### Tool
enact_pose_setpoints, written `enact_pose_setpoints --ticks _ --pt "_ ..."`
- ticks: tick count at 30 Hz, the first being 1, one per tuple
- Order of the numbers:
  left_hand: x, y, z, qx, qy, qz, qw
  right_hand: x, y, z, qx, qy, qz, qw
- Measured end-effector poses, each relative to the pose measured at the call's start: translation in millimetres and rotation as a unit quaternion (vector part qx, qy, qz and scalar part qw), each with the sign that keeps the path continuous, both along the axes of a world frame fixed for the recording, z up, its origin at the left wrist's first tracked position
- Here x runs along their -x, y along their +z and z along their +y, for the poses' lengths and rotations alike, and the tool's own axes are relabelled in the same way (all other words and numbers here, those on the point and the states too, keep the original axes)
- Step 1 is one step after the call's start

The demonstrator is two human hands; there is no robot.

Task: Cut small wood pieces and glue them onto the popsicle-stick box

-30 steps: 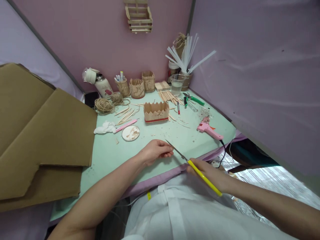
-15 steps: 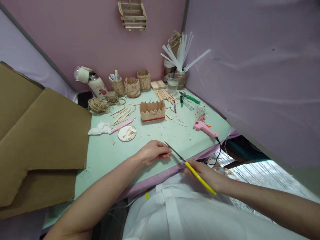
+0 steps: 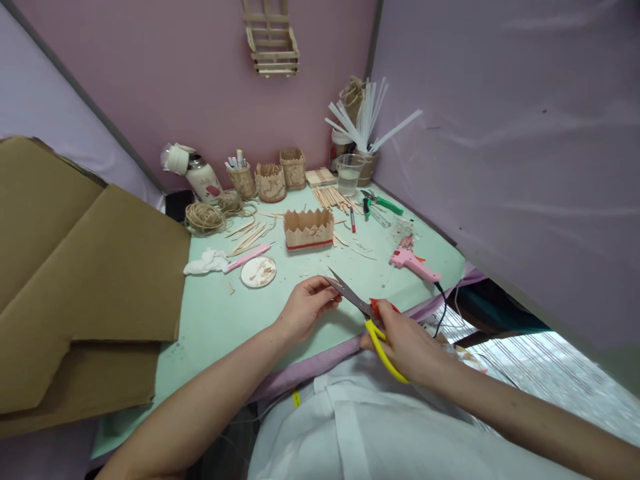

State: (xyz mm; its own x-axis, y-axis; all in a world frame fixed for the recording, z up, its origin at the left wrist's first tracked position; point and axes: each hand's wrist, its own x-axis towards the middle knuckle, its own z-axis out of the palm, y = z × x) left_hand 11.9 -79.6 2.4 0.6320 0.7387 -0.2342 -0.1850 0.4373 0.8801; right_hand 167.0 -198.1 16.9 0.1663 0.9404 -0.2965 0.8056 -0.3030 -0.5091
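My right hand (image 3: pixel 407 340) grips a pair of scissors (image 3: pixel 353 297) with yellow and red handles. Their dark blades are parted a little and point up and left, crossing by the fingertips of my left hand (image 3: pixel 306 308). That hand is closed in a pinch just above the table's front edge; whatever small piece it holds is too tiny to make out. Beyond both hands stands a wooden box (image 3: pixel 309 233) with a zigzag top edge and a red band round its base. A round white dish (image 3: pixel 259 272) with small wood bits lies left of it.
A pink glue gun (image 3: pixel 414 263) with a black cord lies at the right. Cardboard (image 3: pixel 125 280) leans in from the left. Behind are a cup of water (image 3: pixel 349 177), wooden sticks (image 3: pixel 334 199), green-handled pliers (image 3: pixel 387 205), twine (image 3: pixel 205 217) and carved pots (image 3: pixel 271 182).
The scissors have turned in my right hand, so their flat side and red handle now show, and the blades have parted slightly. The whole view has shifted a little.
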Motion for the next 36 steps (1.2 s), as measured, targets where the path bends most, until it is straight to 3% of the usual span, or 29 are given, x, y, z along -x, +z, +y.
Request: enact_pose_setpoints --ticks 8,21,27,36 --pt "0 -0.1 -1 -0.003 0.002 -0.020 1.000 4 -4 1 0.006 -0.003 -0.033 0.999" --pt "1 1.7 1 0.005 -0.044 0.050 0.998 -6 -9 -1 -0.018 0.020 0.099 0.995" --pt "-1 -2.7 1 -0.035 -0.031 0.038 0.998 -7 2 -1 0.025 0.003 -0.025 0.999" --pt "0 -4.6 1 -0.098 -0.032 0.052 0.993 -14 -1 -4 -0.004 0.030 -0.089 0.996"
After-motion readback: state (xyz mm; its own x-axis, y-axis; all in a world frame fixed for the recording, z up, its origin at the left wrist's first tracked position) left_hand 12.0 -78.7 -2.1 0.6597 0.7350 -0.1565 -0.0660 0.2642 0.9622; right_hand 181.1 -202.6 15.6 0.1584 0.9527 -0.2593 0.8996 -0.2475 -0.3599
